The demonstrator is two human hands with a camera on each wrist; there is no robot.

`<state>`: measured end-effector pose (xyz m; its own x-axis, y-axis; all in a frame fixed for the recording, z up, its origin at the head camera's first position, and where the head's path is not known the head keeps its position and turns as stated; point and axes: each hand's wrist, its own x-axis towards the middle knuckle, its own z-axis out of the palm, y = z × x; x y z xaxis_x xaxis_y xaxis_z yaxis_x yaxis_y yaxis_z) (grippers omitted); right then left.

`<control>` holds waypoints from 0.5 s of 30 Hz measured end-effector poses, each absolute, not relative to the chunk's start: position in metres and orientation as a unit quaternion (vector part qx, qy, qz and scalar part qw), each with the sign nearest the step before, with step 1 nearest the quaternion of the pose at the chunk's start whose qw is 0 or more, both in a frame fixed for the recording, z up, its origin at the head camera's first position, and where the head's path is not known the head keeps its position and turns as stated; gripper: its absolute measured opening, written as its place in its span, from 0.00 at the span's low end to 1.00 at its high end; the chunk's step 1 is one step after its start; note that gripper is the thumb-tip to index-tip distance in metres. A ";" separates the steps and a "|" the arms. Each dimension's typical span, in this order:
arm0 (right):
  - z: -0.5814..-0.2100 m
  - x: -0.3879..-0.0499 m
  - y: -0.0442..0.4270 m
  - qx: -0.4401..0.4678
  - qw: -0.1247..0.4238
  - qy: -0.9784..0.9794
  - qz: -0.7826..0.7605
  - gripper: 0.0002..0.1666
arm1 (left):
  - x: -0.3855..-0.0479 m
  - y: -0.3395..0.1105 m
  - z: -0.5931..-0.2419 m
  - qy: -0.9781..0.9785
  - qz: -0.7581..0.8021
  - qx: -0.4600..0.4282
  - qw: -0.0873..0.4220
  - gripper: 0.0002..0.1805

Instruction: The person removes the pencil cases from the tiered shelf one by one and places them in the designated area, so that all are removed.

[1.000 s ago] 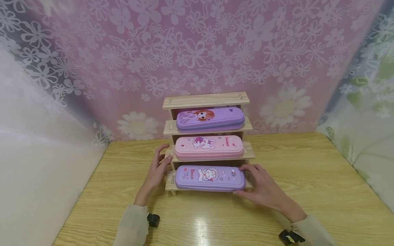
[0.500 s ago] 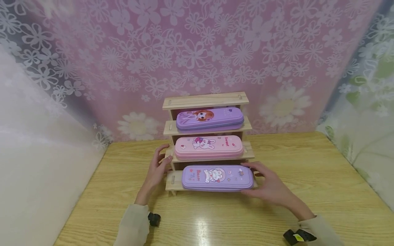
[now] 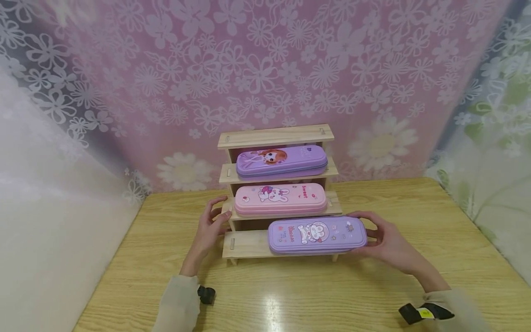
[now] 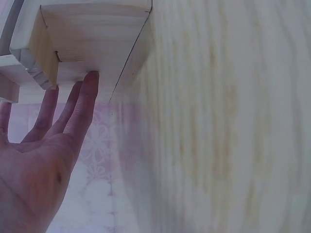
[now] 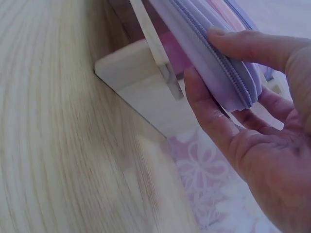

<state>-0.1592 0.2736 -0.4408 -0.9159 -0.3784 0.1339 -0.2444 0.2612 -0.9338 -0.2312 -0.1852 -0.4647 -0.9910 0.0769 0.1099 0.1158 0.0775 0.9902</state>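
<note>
My right hand [image 3: 392,244] grips the right end of a lavender pencil case [image 3: 286,246] with a bunny print. In the right wrist view, the thumb lies over its zipper side [image 5: 228,73] and the fingers are underneath. The case overhangs the right end of the wooden rack's [image 3: 249,243] bottom shelf, tilted slightly. At the rack's left side, my left hand [image 3: 207,233] touches the shelf end; its extended fingers [image 4: 82,107] rest against the side panel in the left wrist view. Above lie a pink pencil case [image 3: 282,199] and a purple one [image 3: 286,161] on their own shelves.
The rack's top shelf [image 3: 275,136] bears nothing. Wood-grain tabletop [image 3: 174,212] surrounds the rack. Behind it hangs a pink flowered curtain [image 3: 265,69], with pale sheeting on both sides.
My right hand has drawn the lavender pencil case rightward along the bottom shelf and a little up, baring the shelf's left part. The left hand stays at the rack's side.
</note>
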 end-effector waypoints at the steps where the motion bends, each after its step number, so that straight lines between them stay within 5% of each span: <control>1: -0.441 -0.159 0.277 -0.199 0.056 0.791 -0.577 0.47 | -0.231 -0.185 -0.465 -0.733 -0.677 -0.067 0.015 0.25; 15: -0.444 -0.155 0.323 -0.238 0.060 0.738 -0.629 0.47 | -0.234 -0.186 -0.468 -0.736 -0.674 -0.066 0.014 0.24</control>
